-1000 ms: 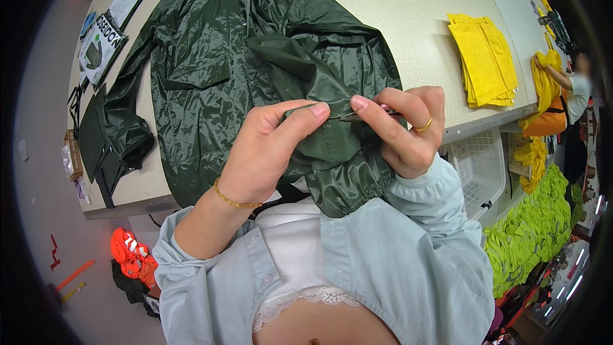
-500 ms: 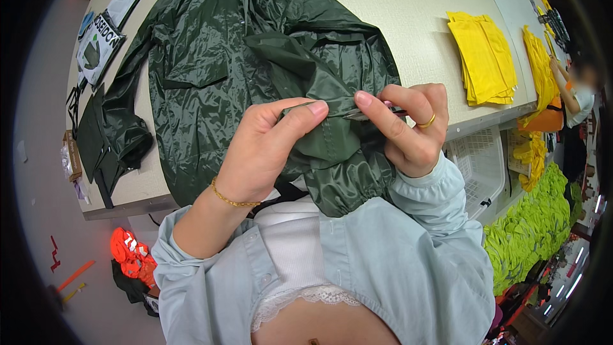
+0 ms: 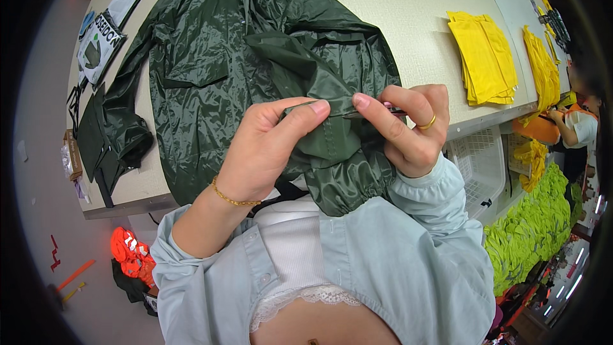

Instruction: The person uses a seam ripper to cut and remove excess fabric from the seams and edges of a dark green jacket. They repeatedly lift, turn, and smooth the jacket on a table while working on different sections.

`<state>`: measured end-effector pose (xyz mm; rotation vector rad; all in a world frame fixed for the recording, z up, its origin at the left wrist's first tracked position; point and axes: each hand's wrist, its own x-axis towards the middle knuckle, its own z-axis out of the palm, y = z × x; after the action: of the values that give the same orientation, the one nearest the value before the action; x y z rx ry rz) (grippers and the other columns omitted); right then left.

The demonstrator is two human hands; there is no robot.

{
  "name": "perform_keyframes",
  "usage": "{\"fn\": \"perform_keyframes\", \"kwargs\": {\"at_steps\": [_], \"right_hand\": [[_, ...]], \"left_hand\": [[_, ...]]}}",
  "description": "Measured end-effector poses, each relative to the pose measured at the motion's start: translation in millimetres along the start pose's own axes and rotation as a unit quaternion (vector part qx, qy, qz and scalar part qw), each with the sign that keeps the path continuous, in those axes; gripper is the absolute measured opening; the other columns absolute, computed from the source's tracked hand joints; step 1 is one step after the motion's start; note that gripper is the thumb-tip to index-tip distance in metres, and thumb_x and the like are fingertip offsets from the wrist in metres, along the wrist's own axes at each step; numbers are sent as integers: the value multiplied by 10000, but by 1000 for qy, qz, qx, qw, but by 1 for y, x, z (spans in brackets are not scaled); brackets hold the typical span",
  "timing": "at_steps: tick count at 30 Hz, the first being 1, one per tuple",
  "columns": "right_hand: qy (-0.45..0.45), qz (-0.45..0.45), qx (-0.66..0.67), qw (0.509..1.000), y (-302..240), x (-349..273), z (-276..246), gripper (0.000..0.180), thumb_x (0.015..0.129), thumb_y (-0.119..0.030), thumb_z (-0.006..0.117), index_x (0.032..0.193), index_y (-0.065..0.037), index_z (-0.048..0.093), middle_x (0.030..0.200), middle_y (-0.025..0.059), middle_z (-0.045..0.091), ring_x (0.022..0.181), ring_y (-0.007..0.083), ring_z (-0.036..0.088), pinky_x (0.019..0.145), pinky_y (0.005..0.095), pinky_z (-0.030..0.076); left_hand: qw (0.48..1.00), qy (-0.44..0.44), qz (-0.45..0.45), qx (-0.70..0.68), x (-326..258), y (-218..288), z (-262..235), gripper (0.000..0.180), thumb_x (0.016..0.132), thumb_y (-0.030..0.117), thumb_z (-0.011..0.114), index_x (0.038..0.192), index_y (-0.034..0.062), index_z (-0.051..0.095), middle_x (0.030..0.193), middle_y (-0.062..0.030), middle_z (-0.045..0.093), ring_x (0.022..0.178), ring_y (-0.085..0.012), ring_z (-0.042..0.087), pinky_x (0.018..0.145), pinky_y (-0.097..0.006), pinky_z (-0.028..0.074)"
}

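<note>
Jacket (image 3: 198, 51) lies across table (image 3: 418, 22) to near edge; sleeve (image 3: 335, 144) is raised there. Left hand (image 3: 265, 137) pinches sleeve tightly; right hand (image 3: 412, 128), curled, grips slim tool (image 3: 398, 113), kind unclear. Best, likely: cloth taut, tool's tip shallow, clear of skin.
</note>
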<state>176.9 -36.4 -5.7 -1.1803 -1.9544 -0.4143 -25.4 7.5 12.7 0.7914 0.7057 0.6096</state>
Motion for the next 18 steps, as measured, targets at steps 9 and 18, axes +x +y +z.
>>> {"fn": "perform_keyframes", "kwargs": {"at_steps": [9,18], "right_hand": [[11,-2,7,1000,1,-3,3,491,520,-85,651,983,-237,713,791,-83,534,603,108,421,597,266,303],[-6,9,14,1000,0,-2,1,494,550,-26,635,998,-222,707,788,-73,538,600,117,419,590,273,299]], "left_hand": [[1000,9,-2,13,0,-2,0,230,912,136,533,1006,-46,638,921,-26,652,830,-54,572,744,-196,461],[1000,3,5,7,1,-4,-1,225,913,130,535,1005,-47,638,919,-26,652,828,-51,571,736,-192,461]]}}
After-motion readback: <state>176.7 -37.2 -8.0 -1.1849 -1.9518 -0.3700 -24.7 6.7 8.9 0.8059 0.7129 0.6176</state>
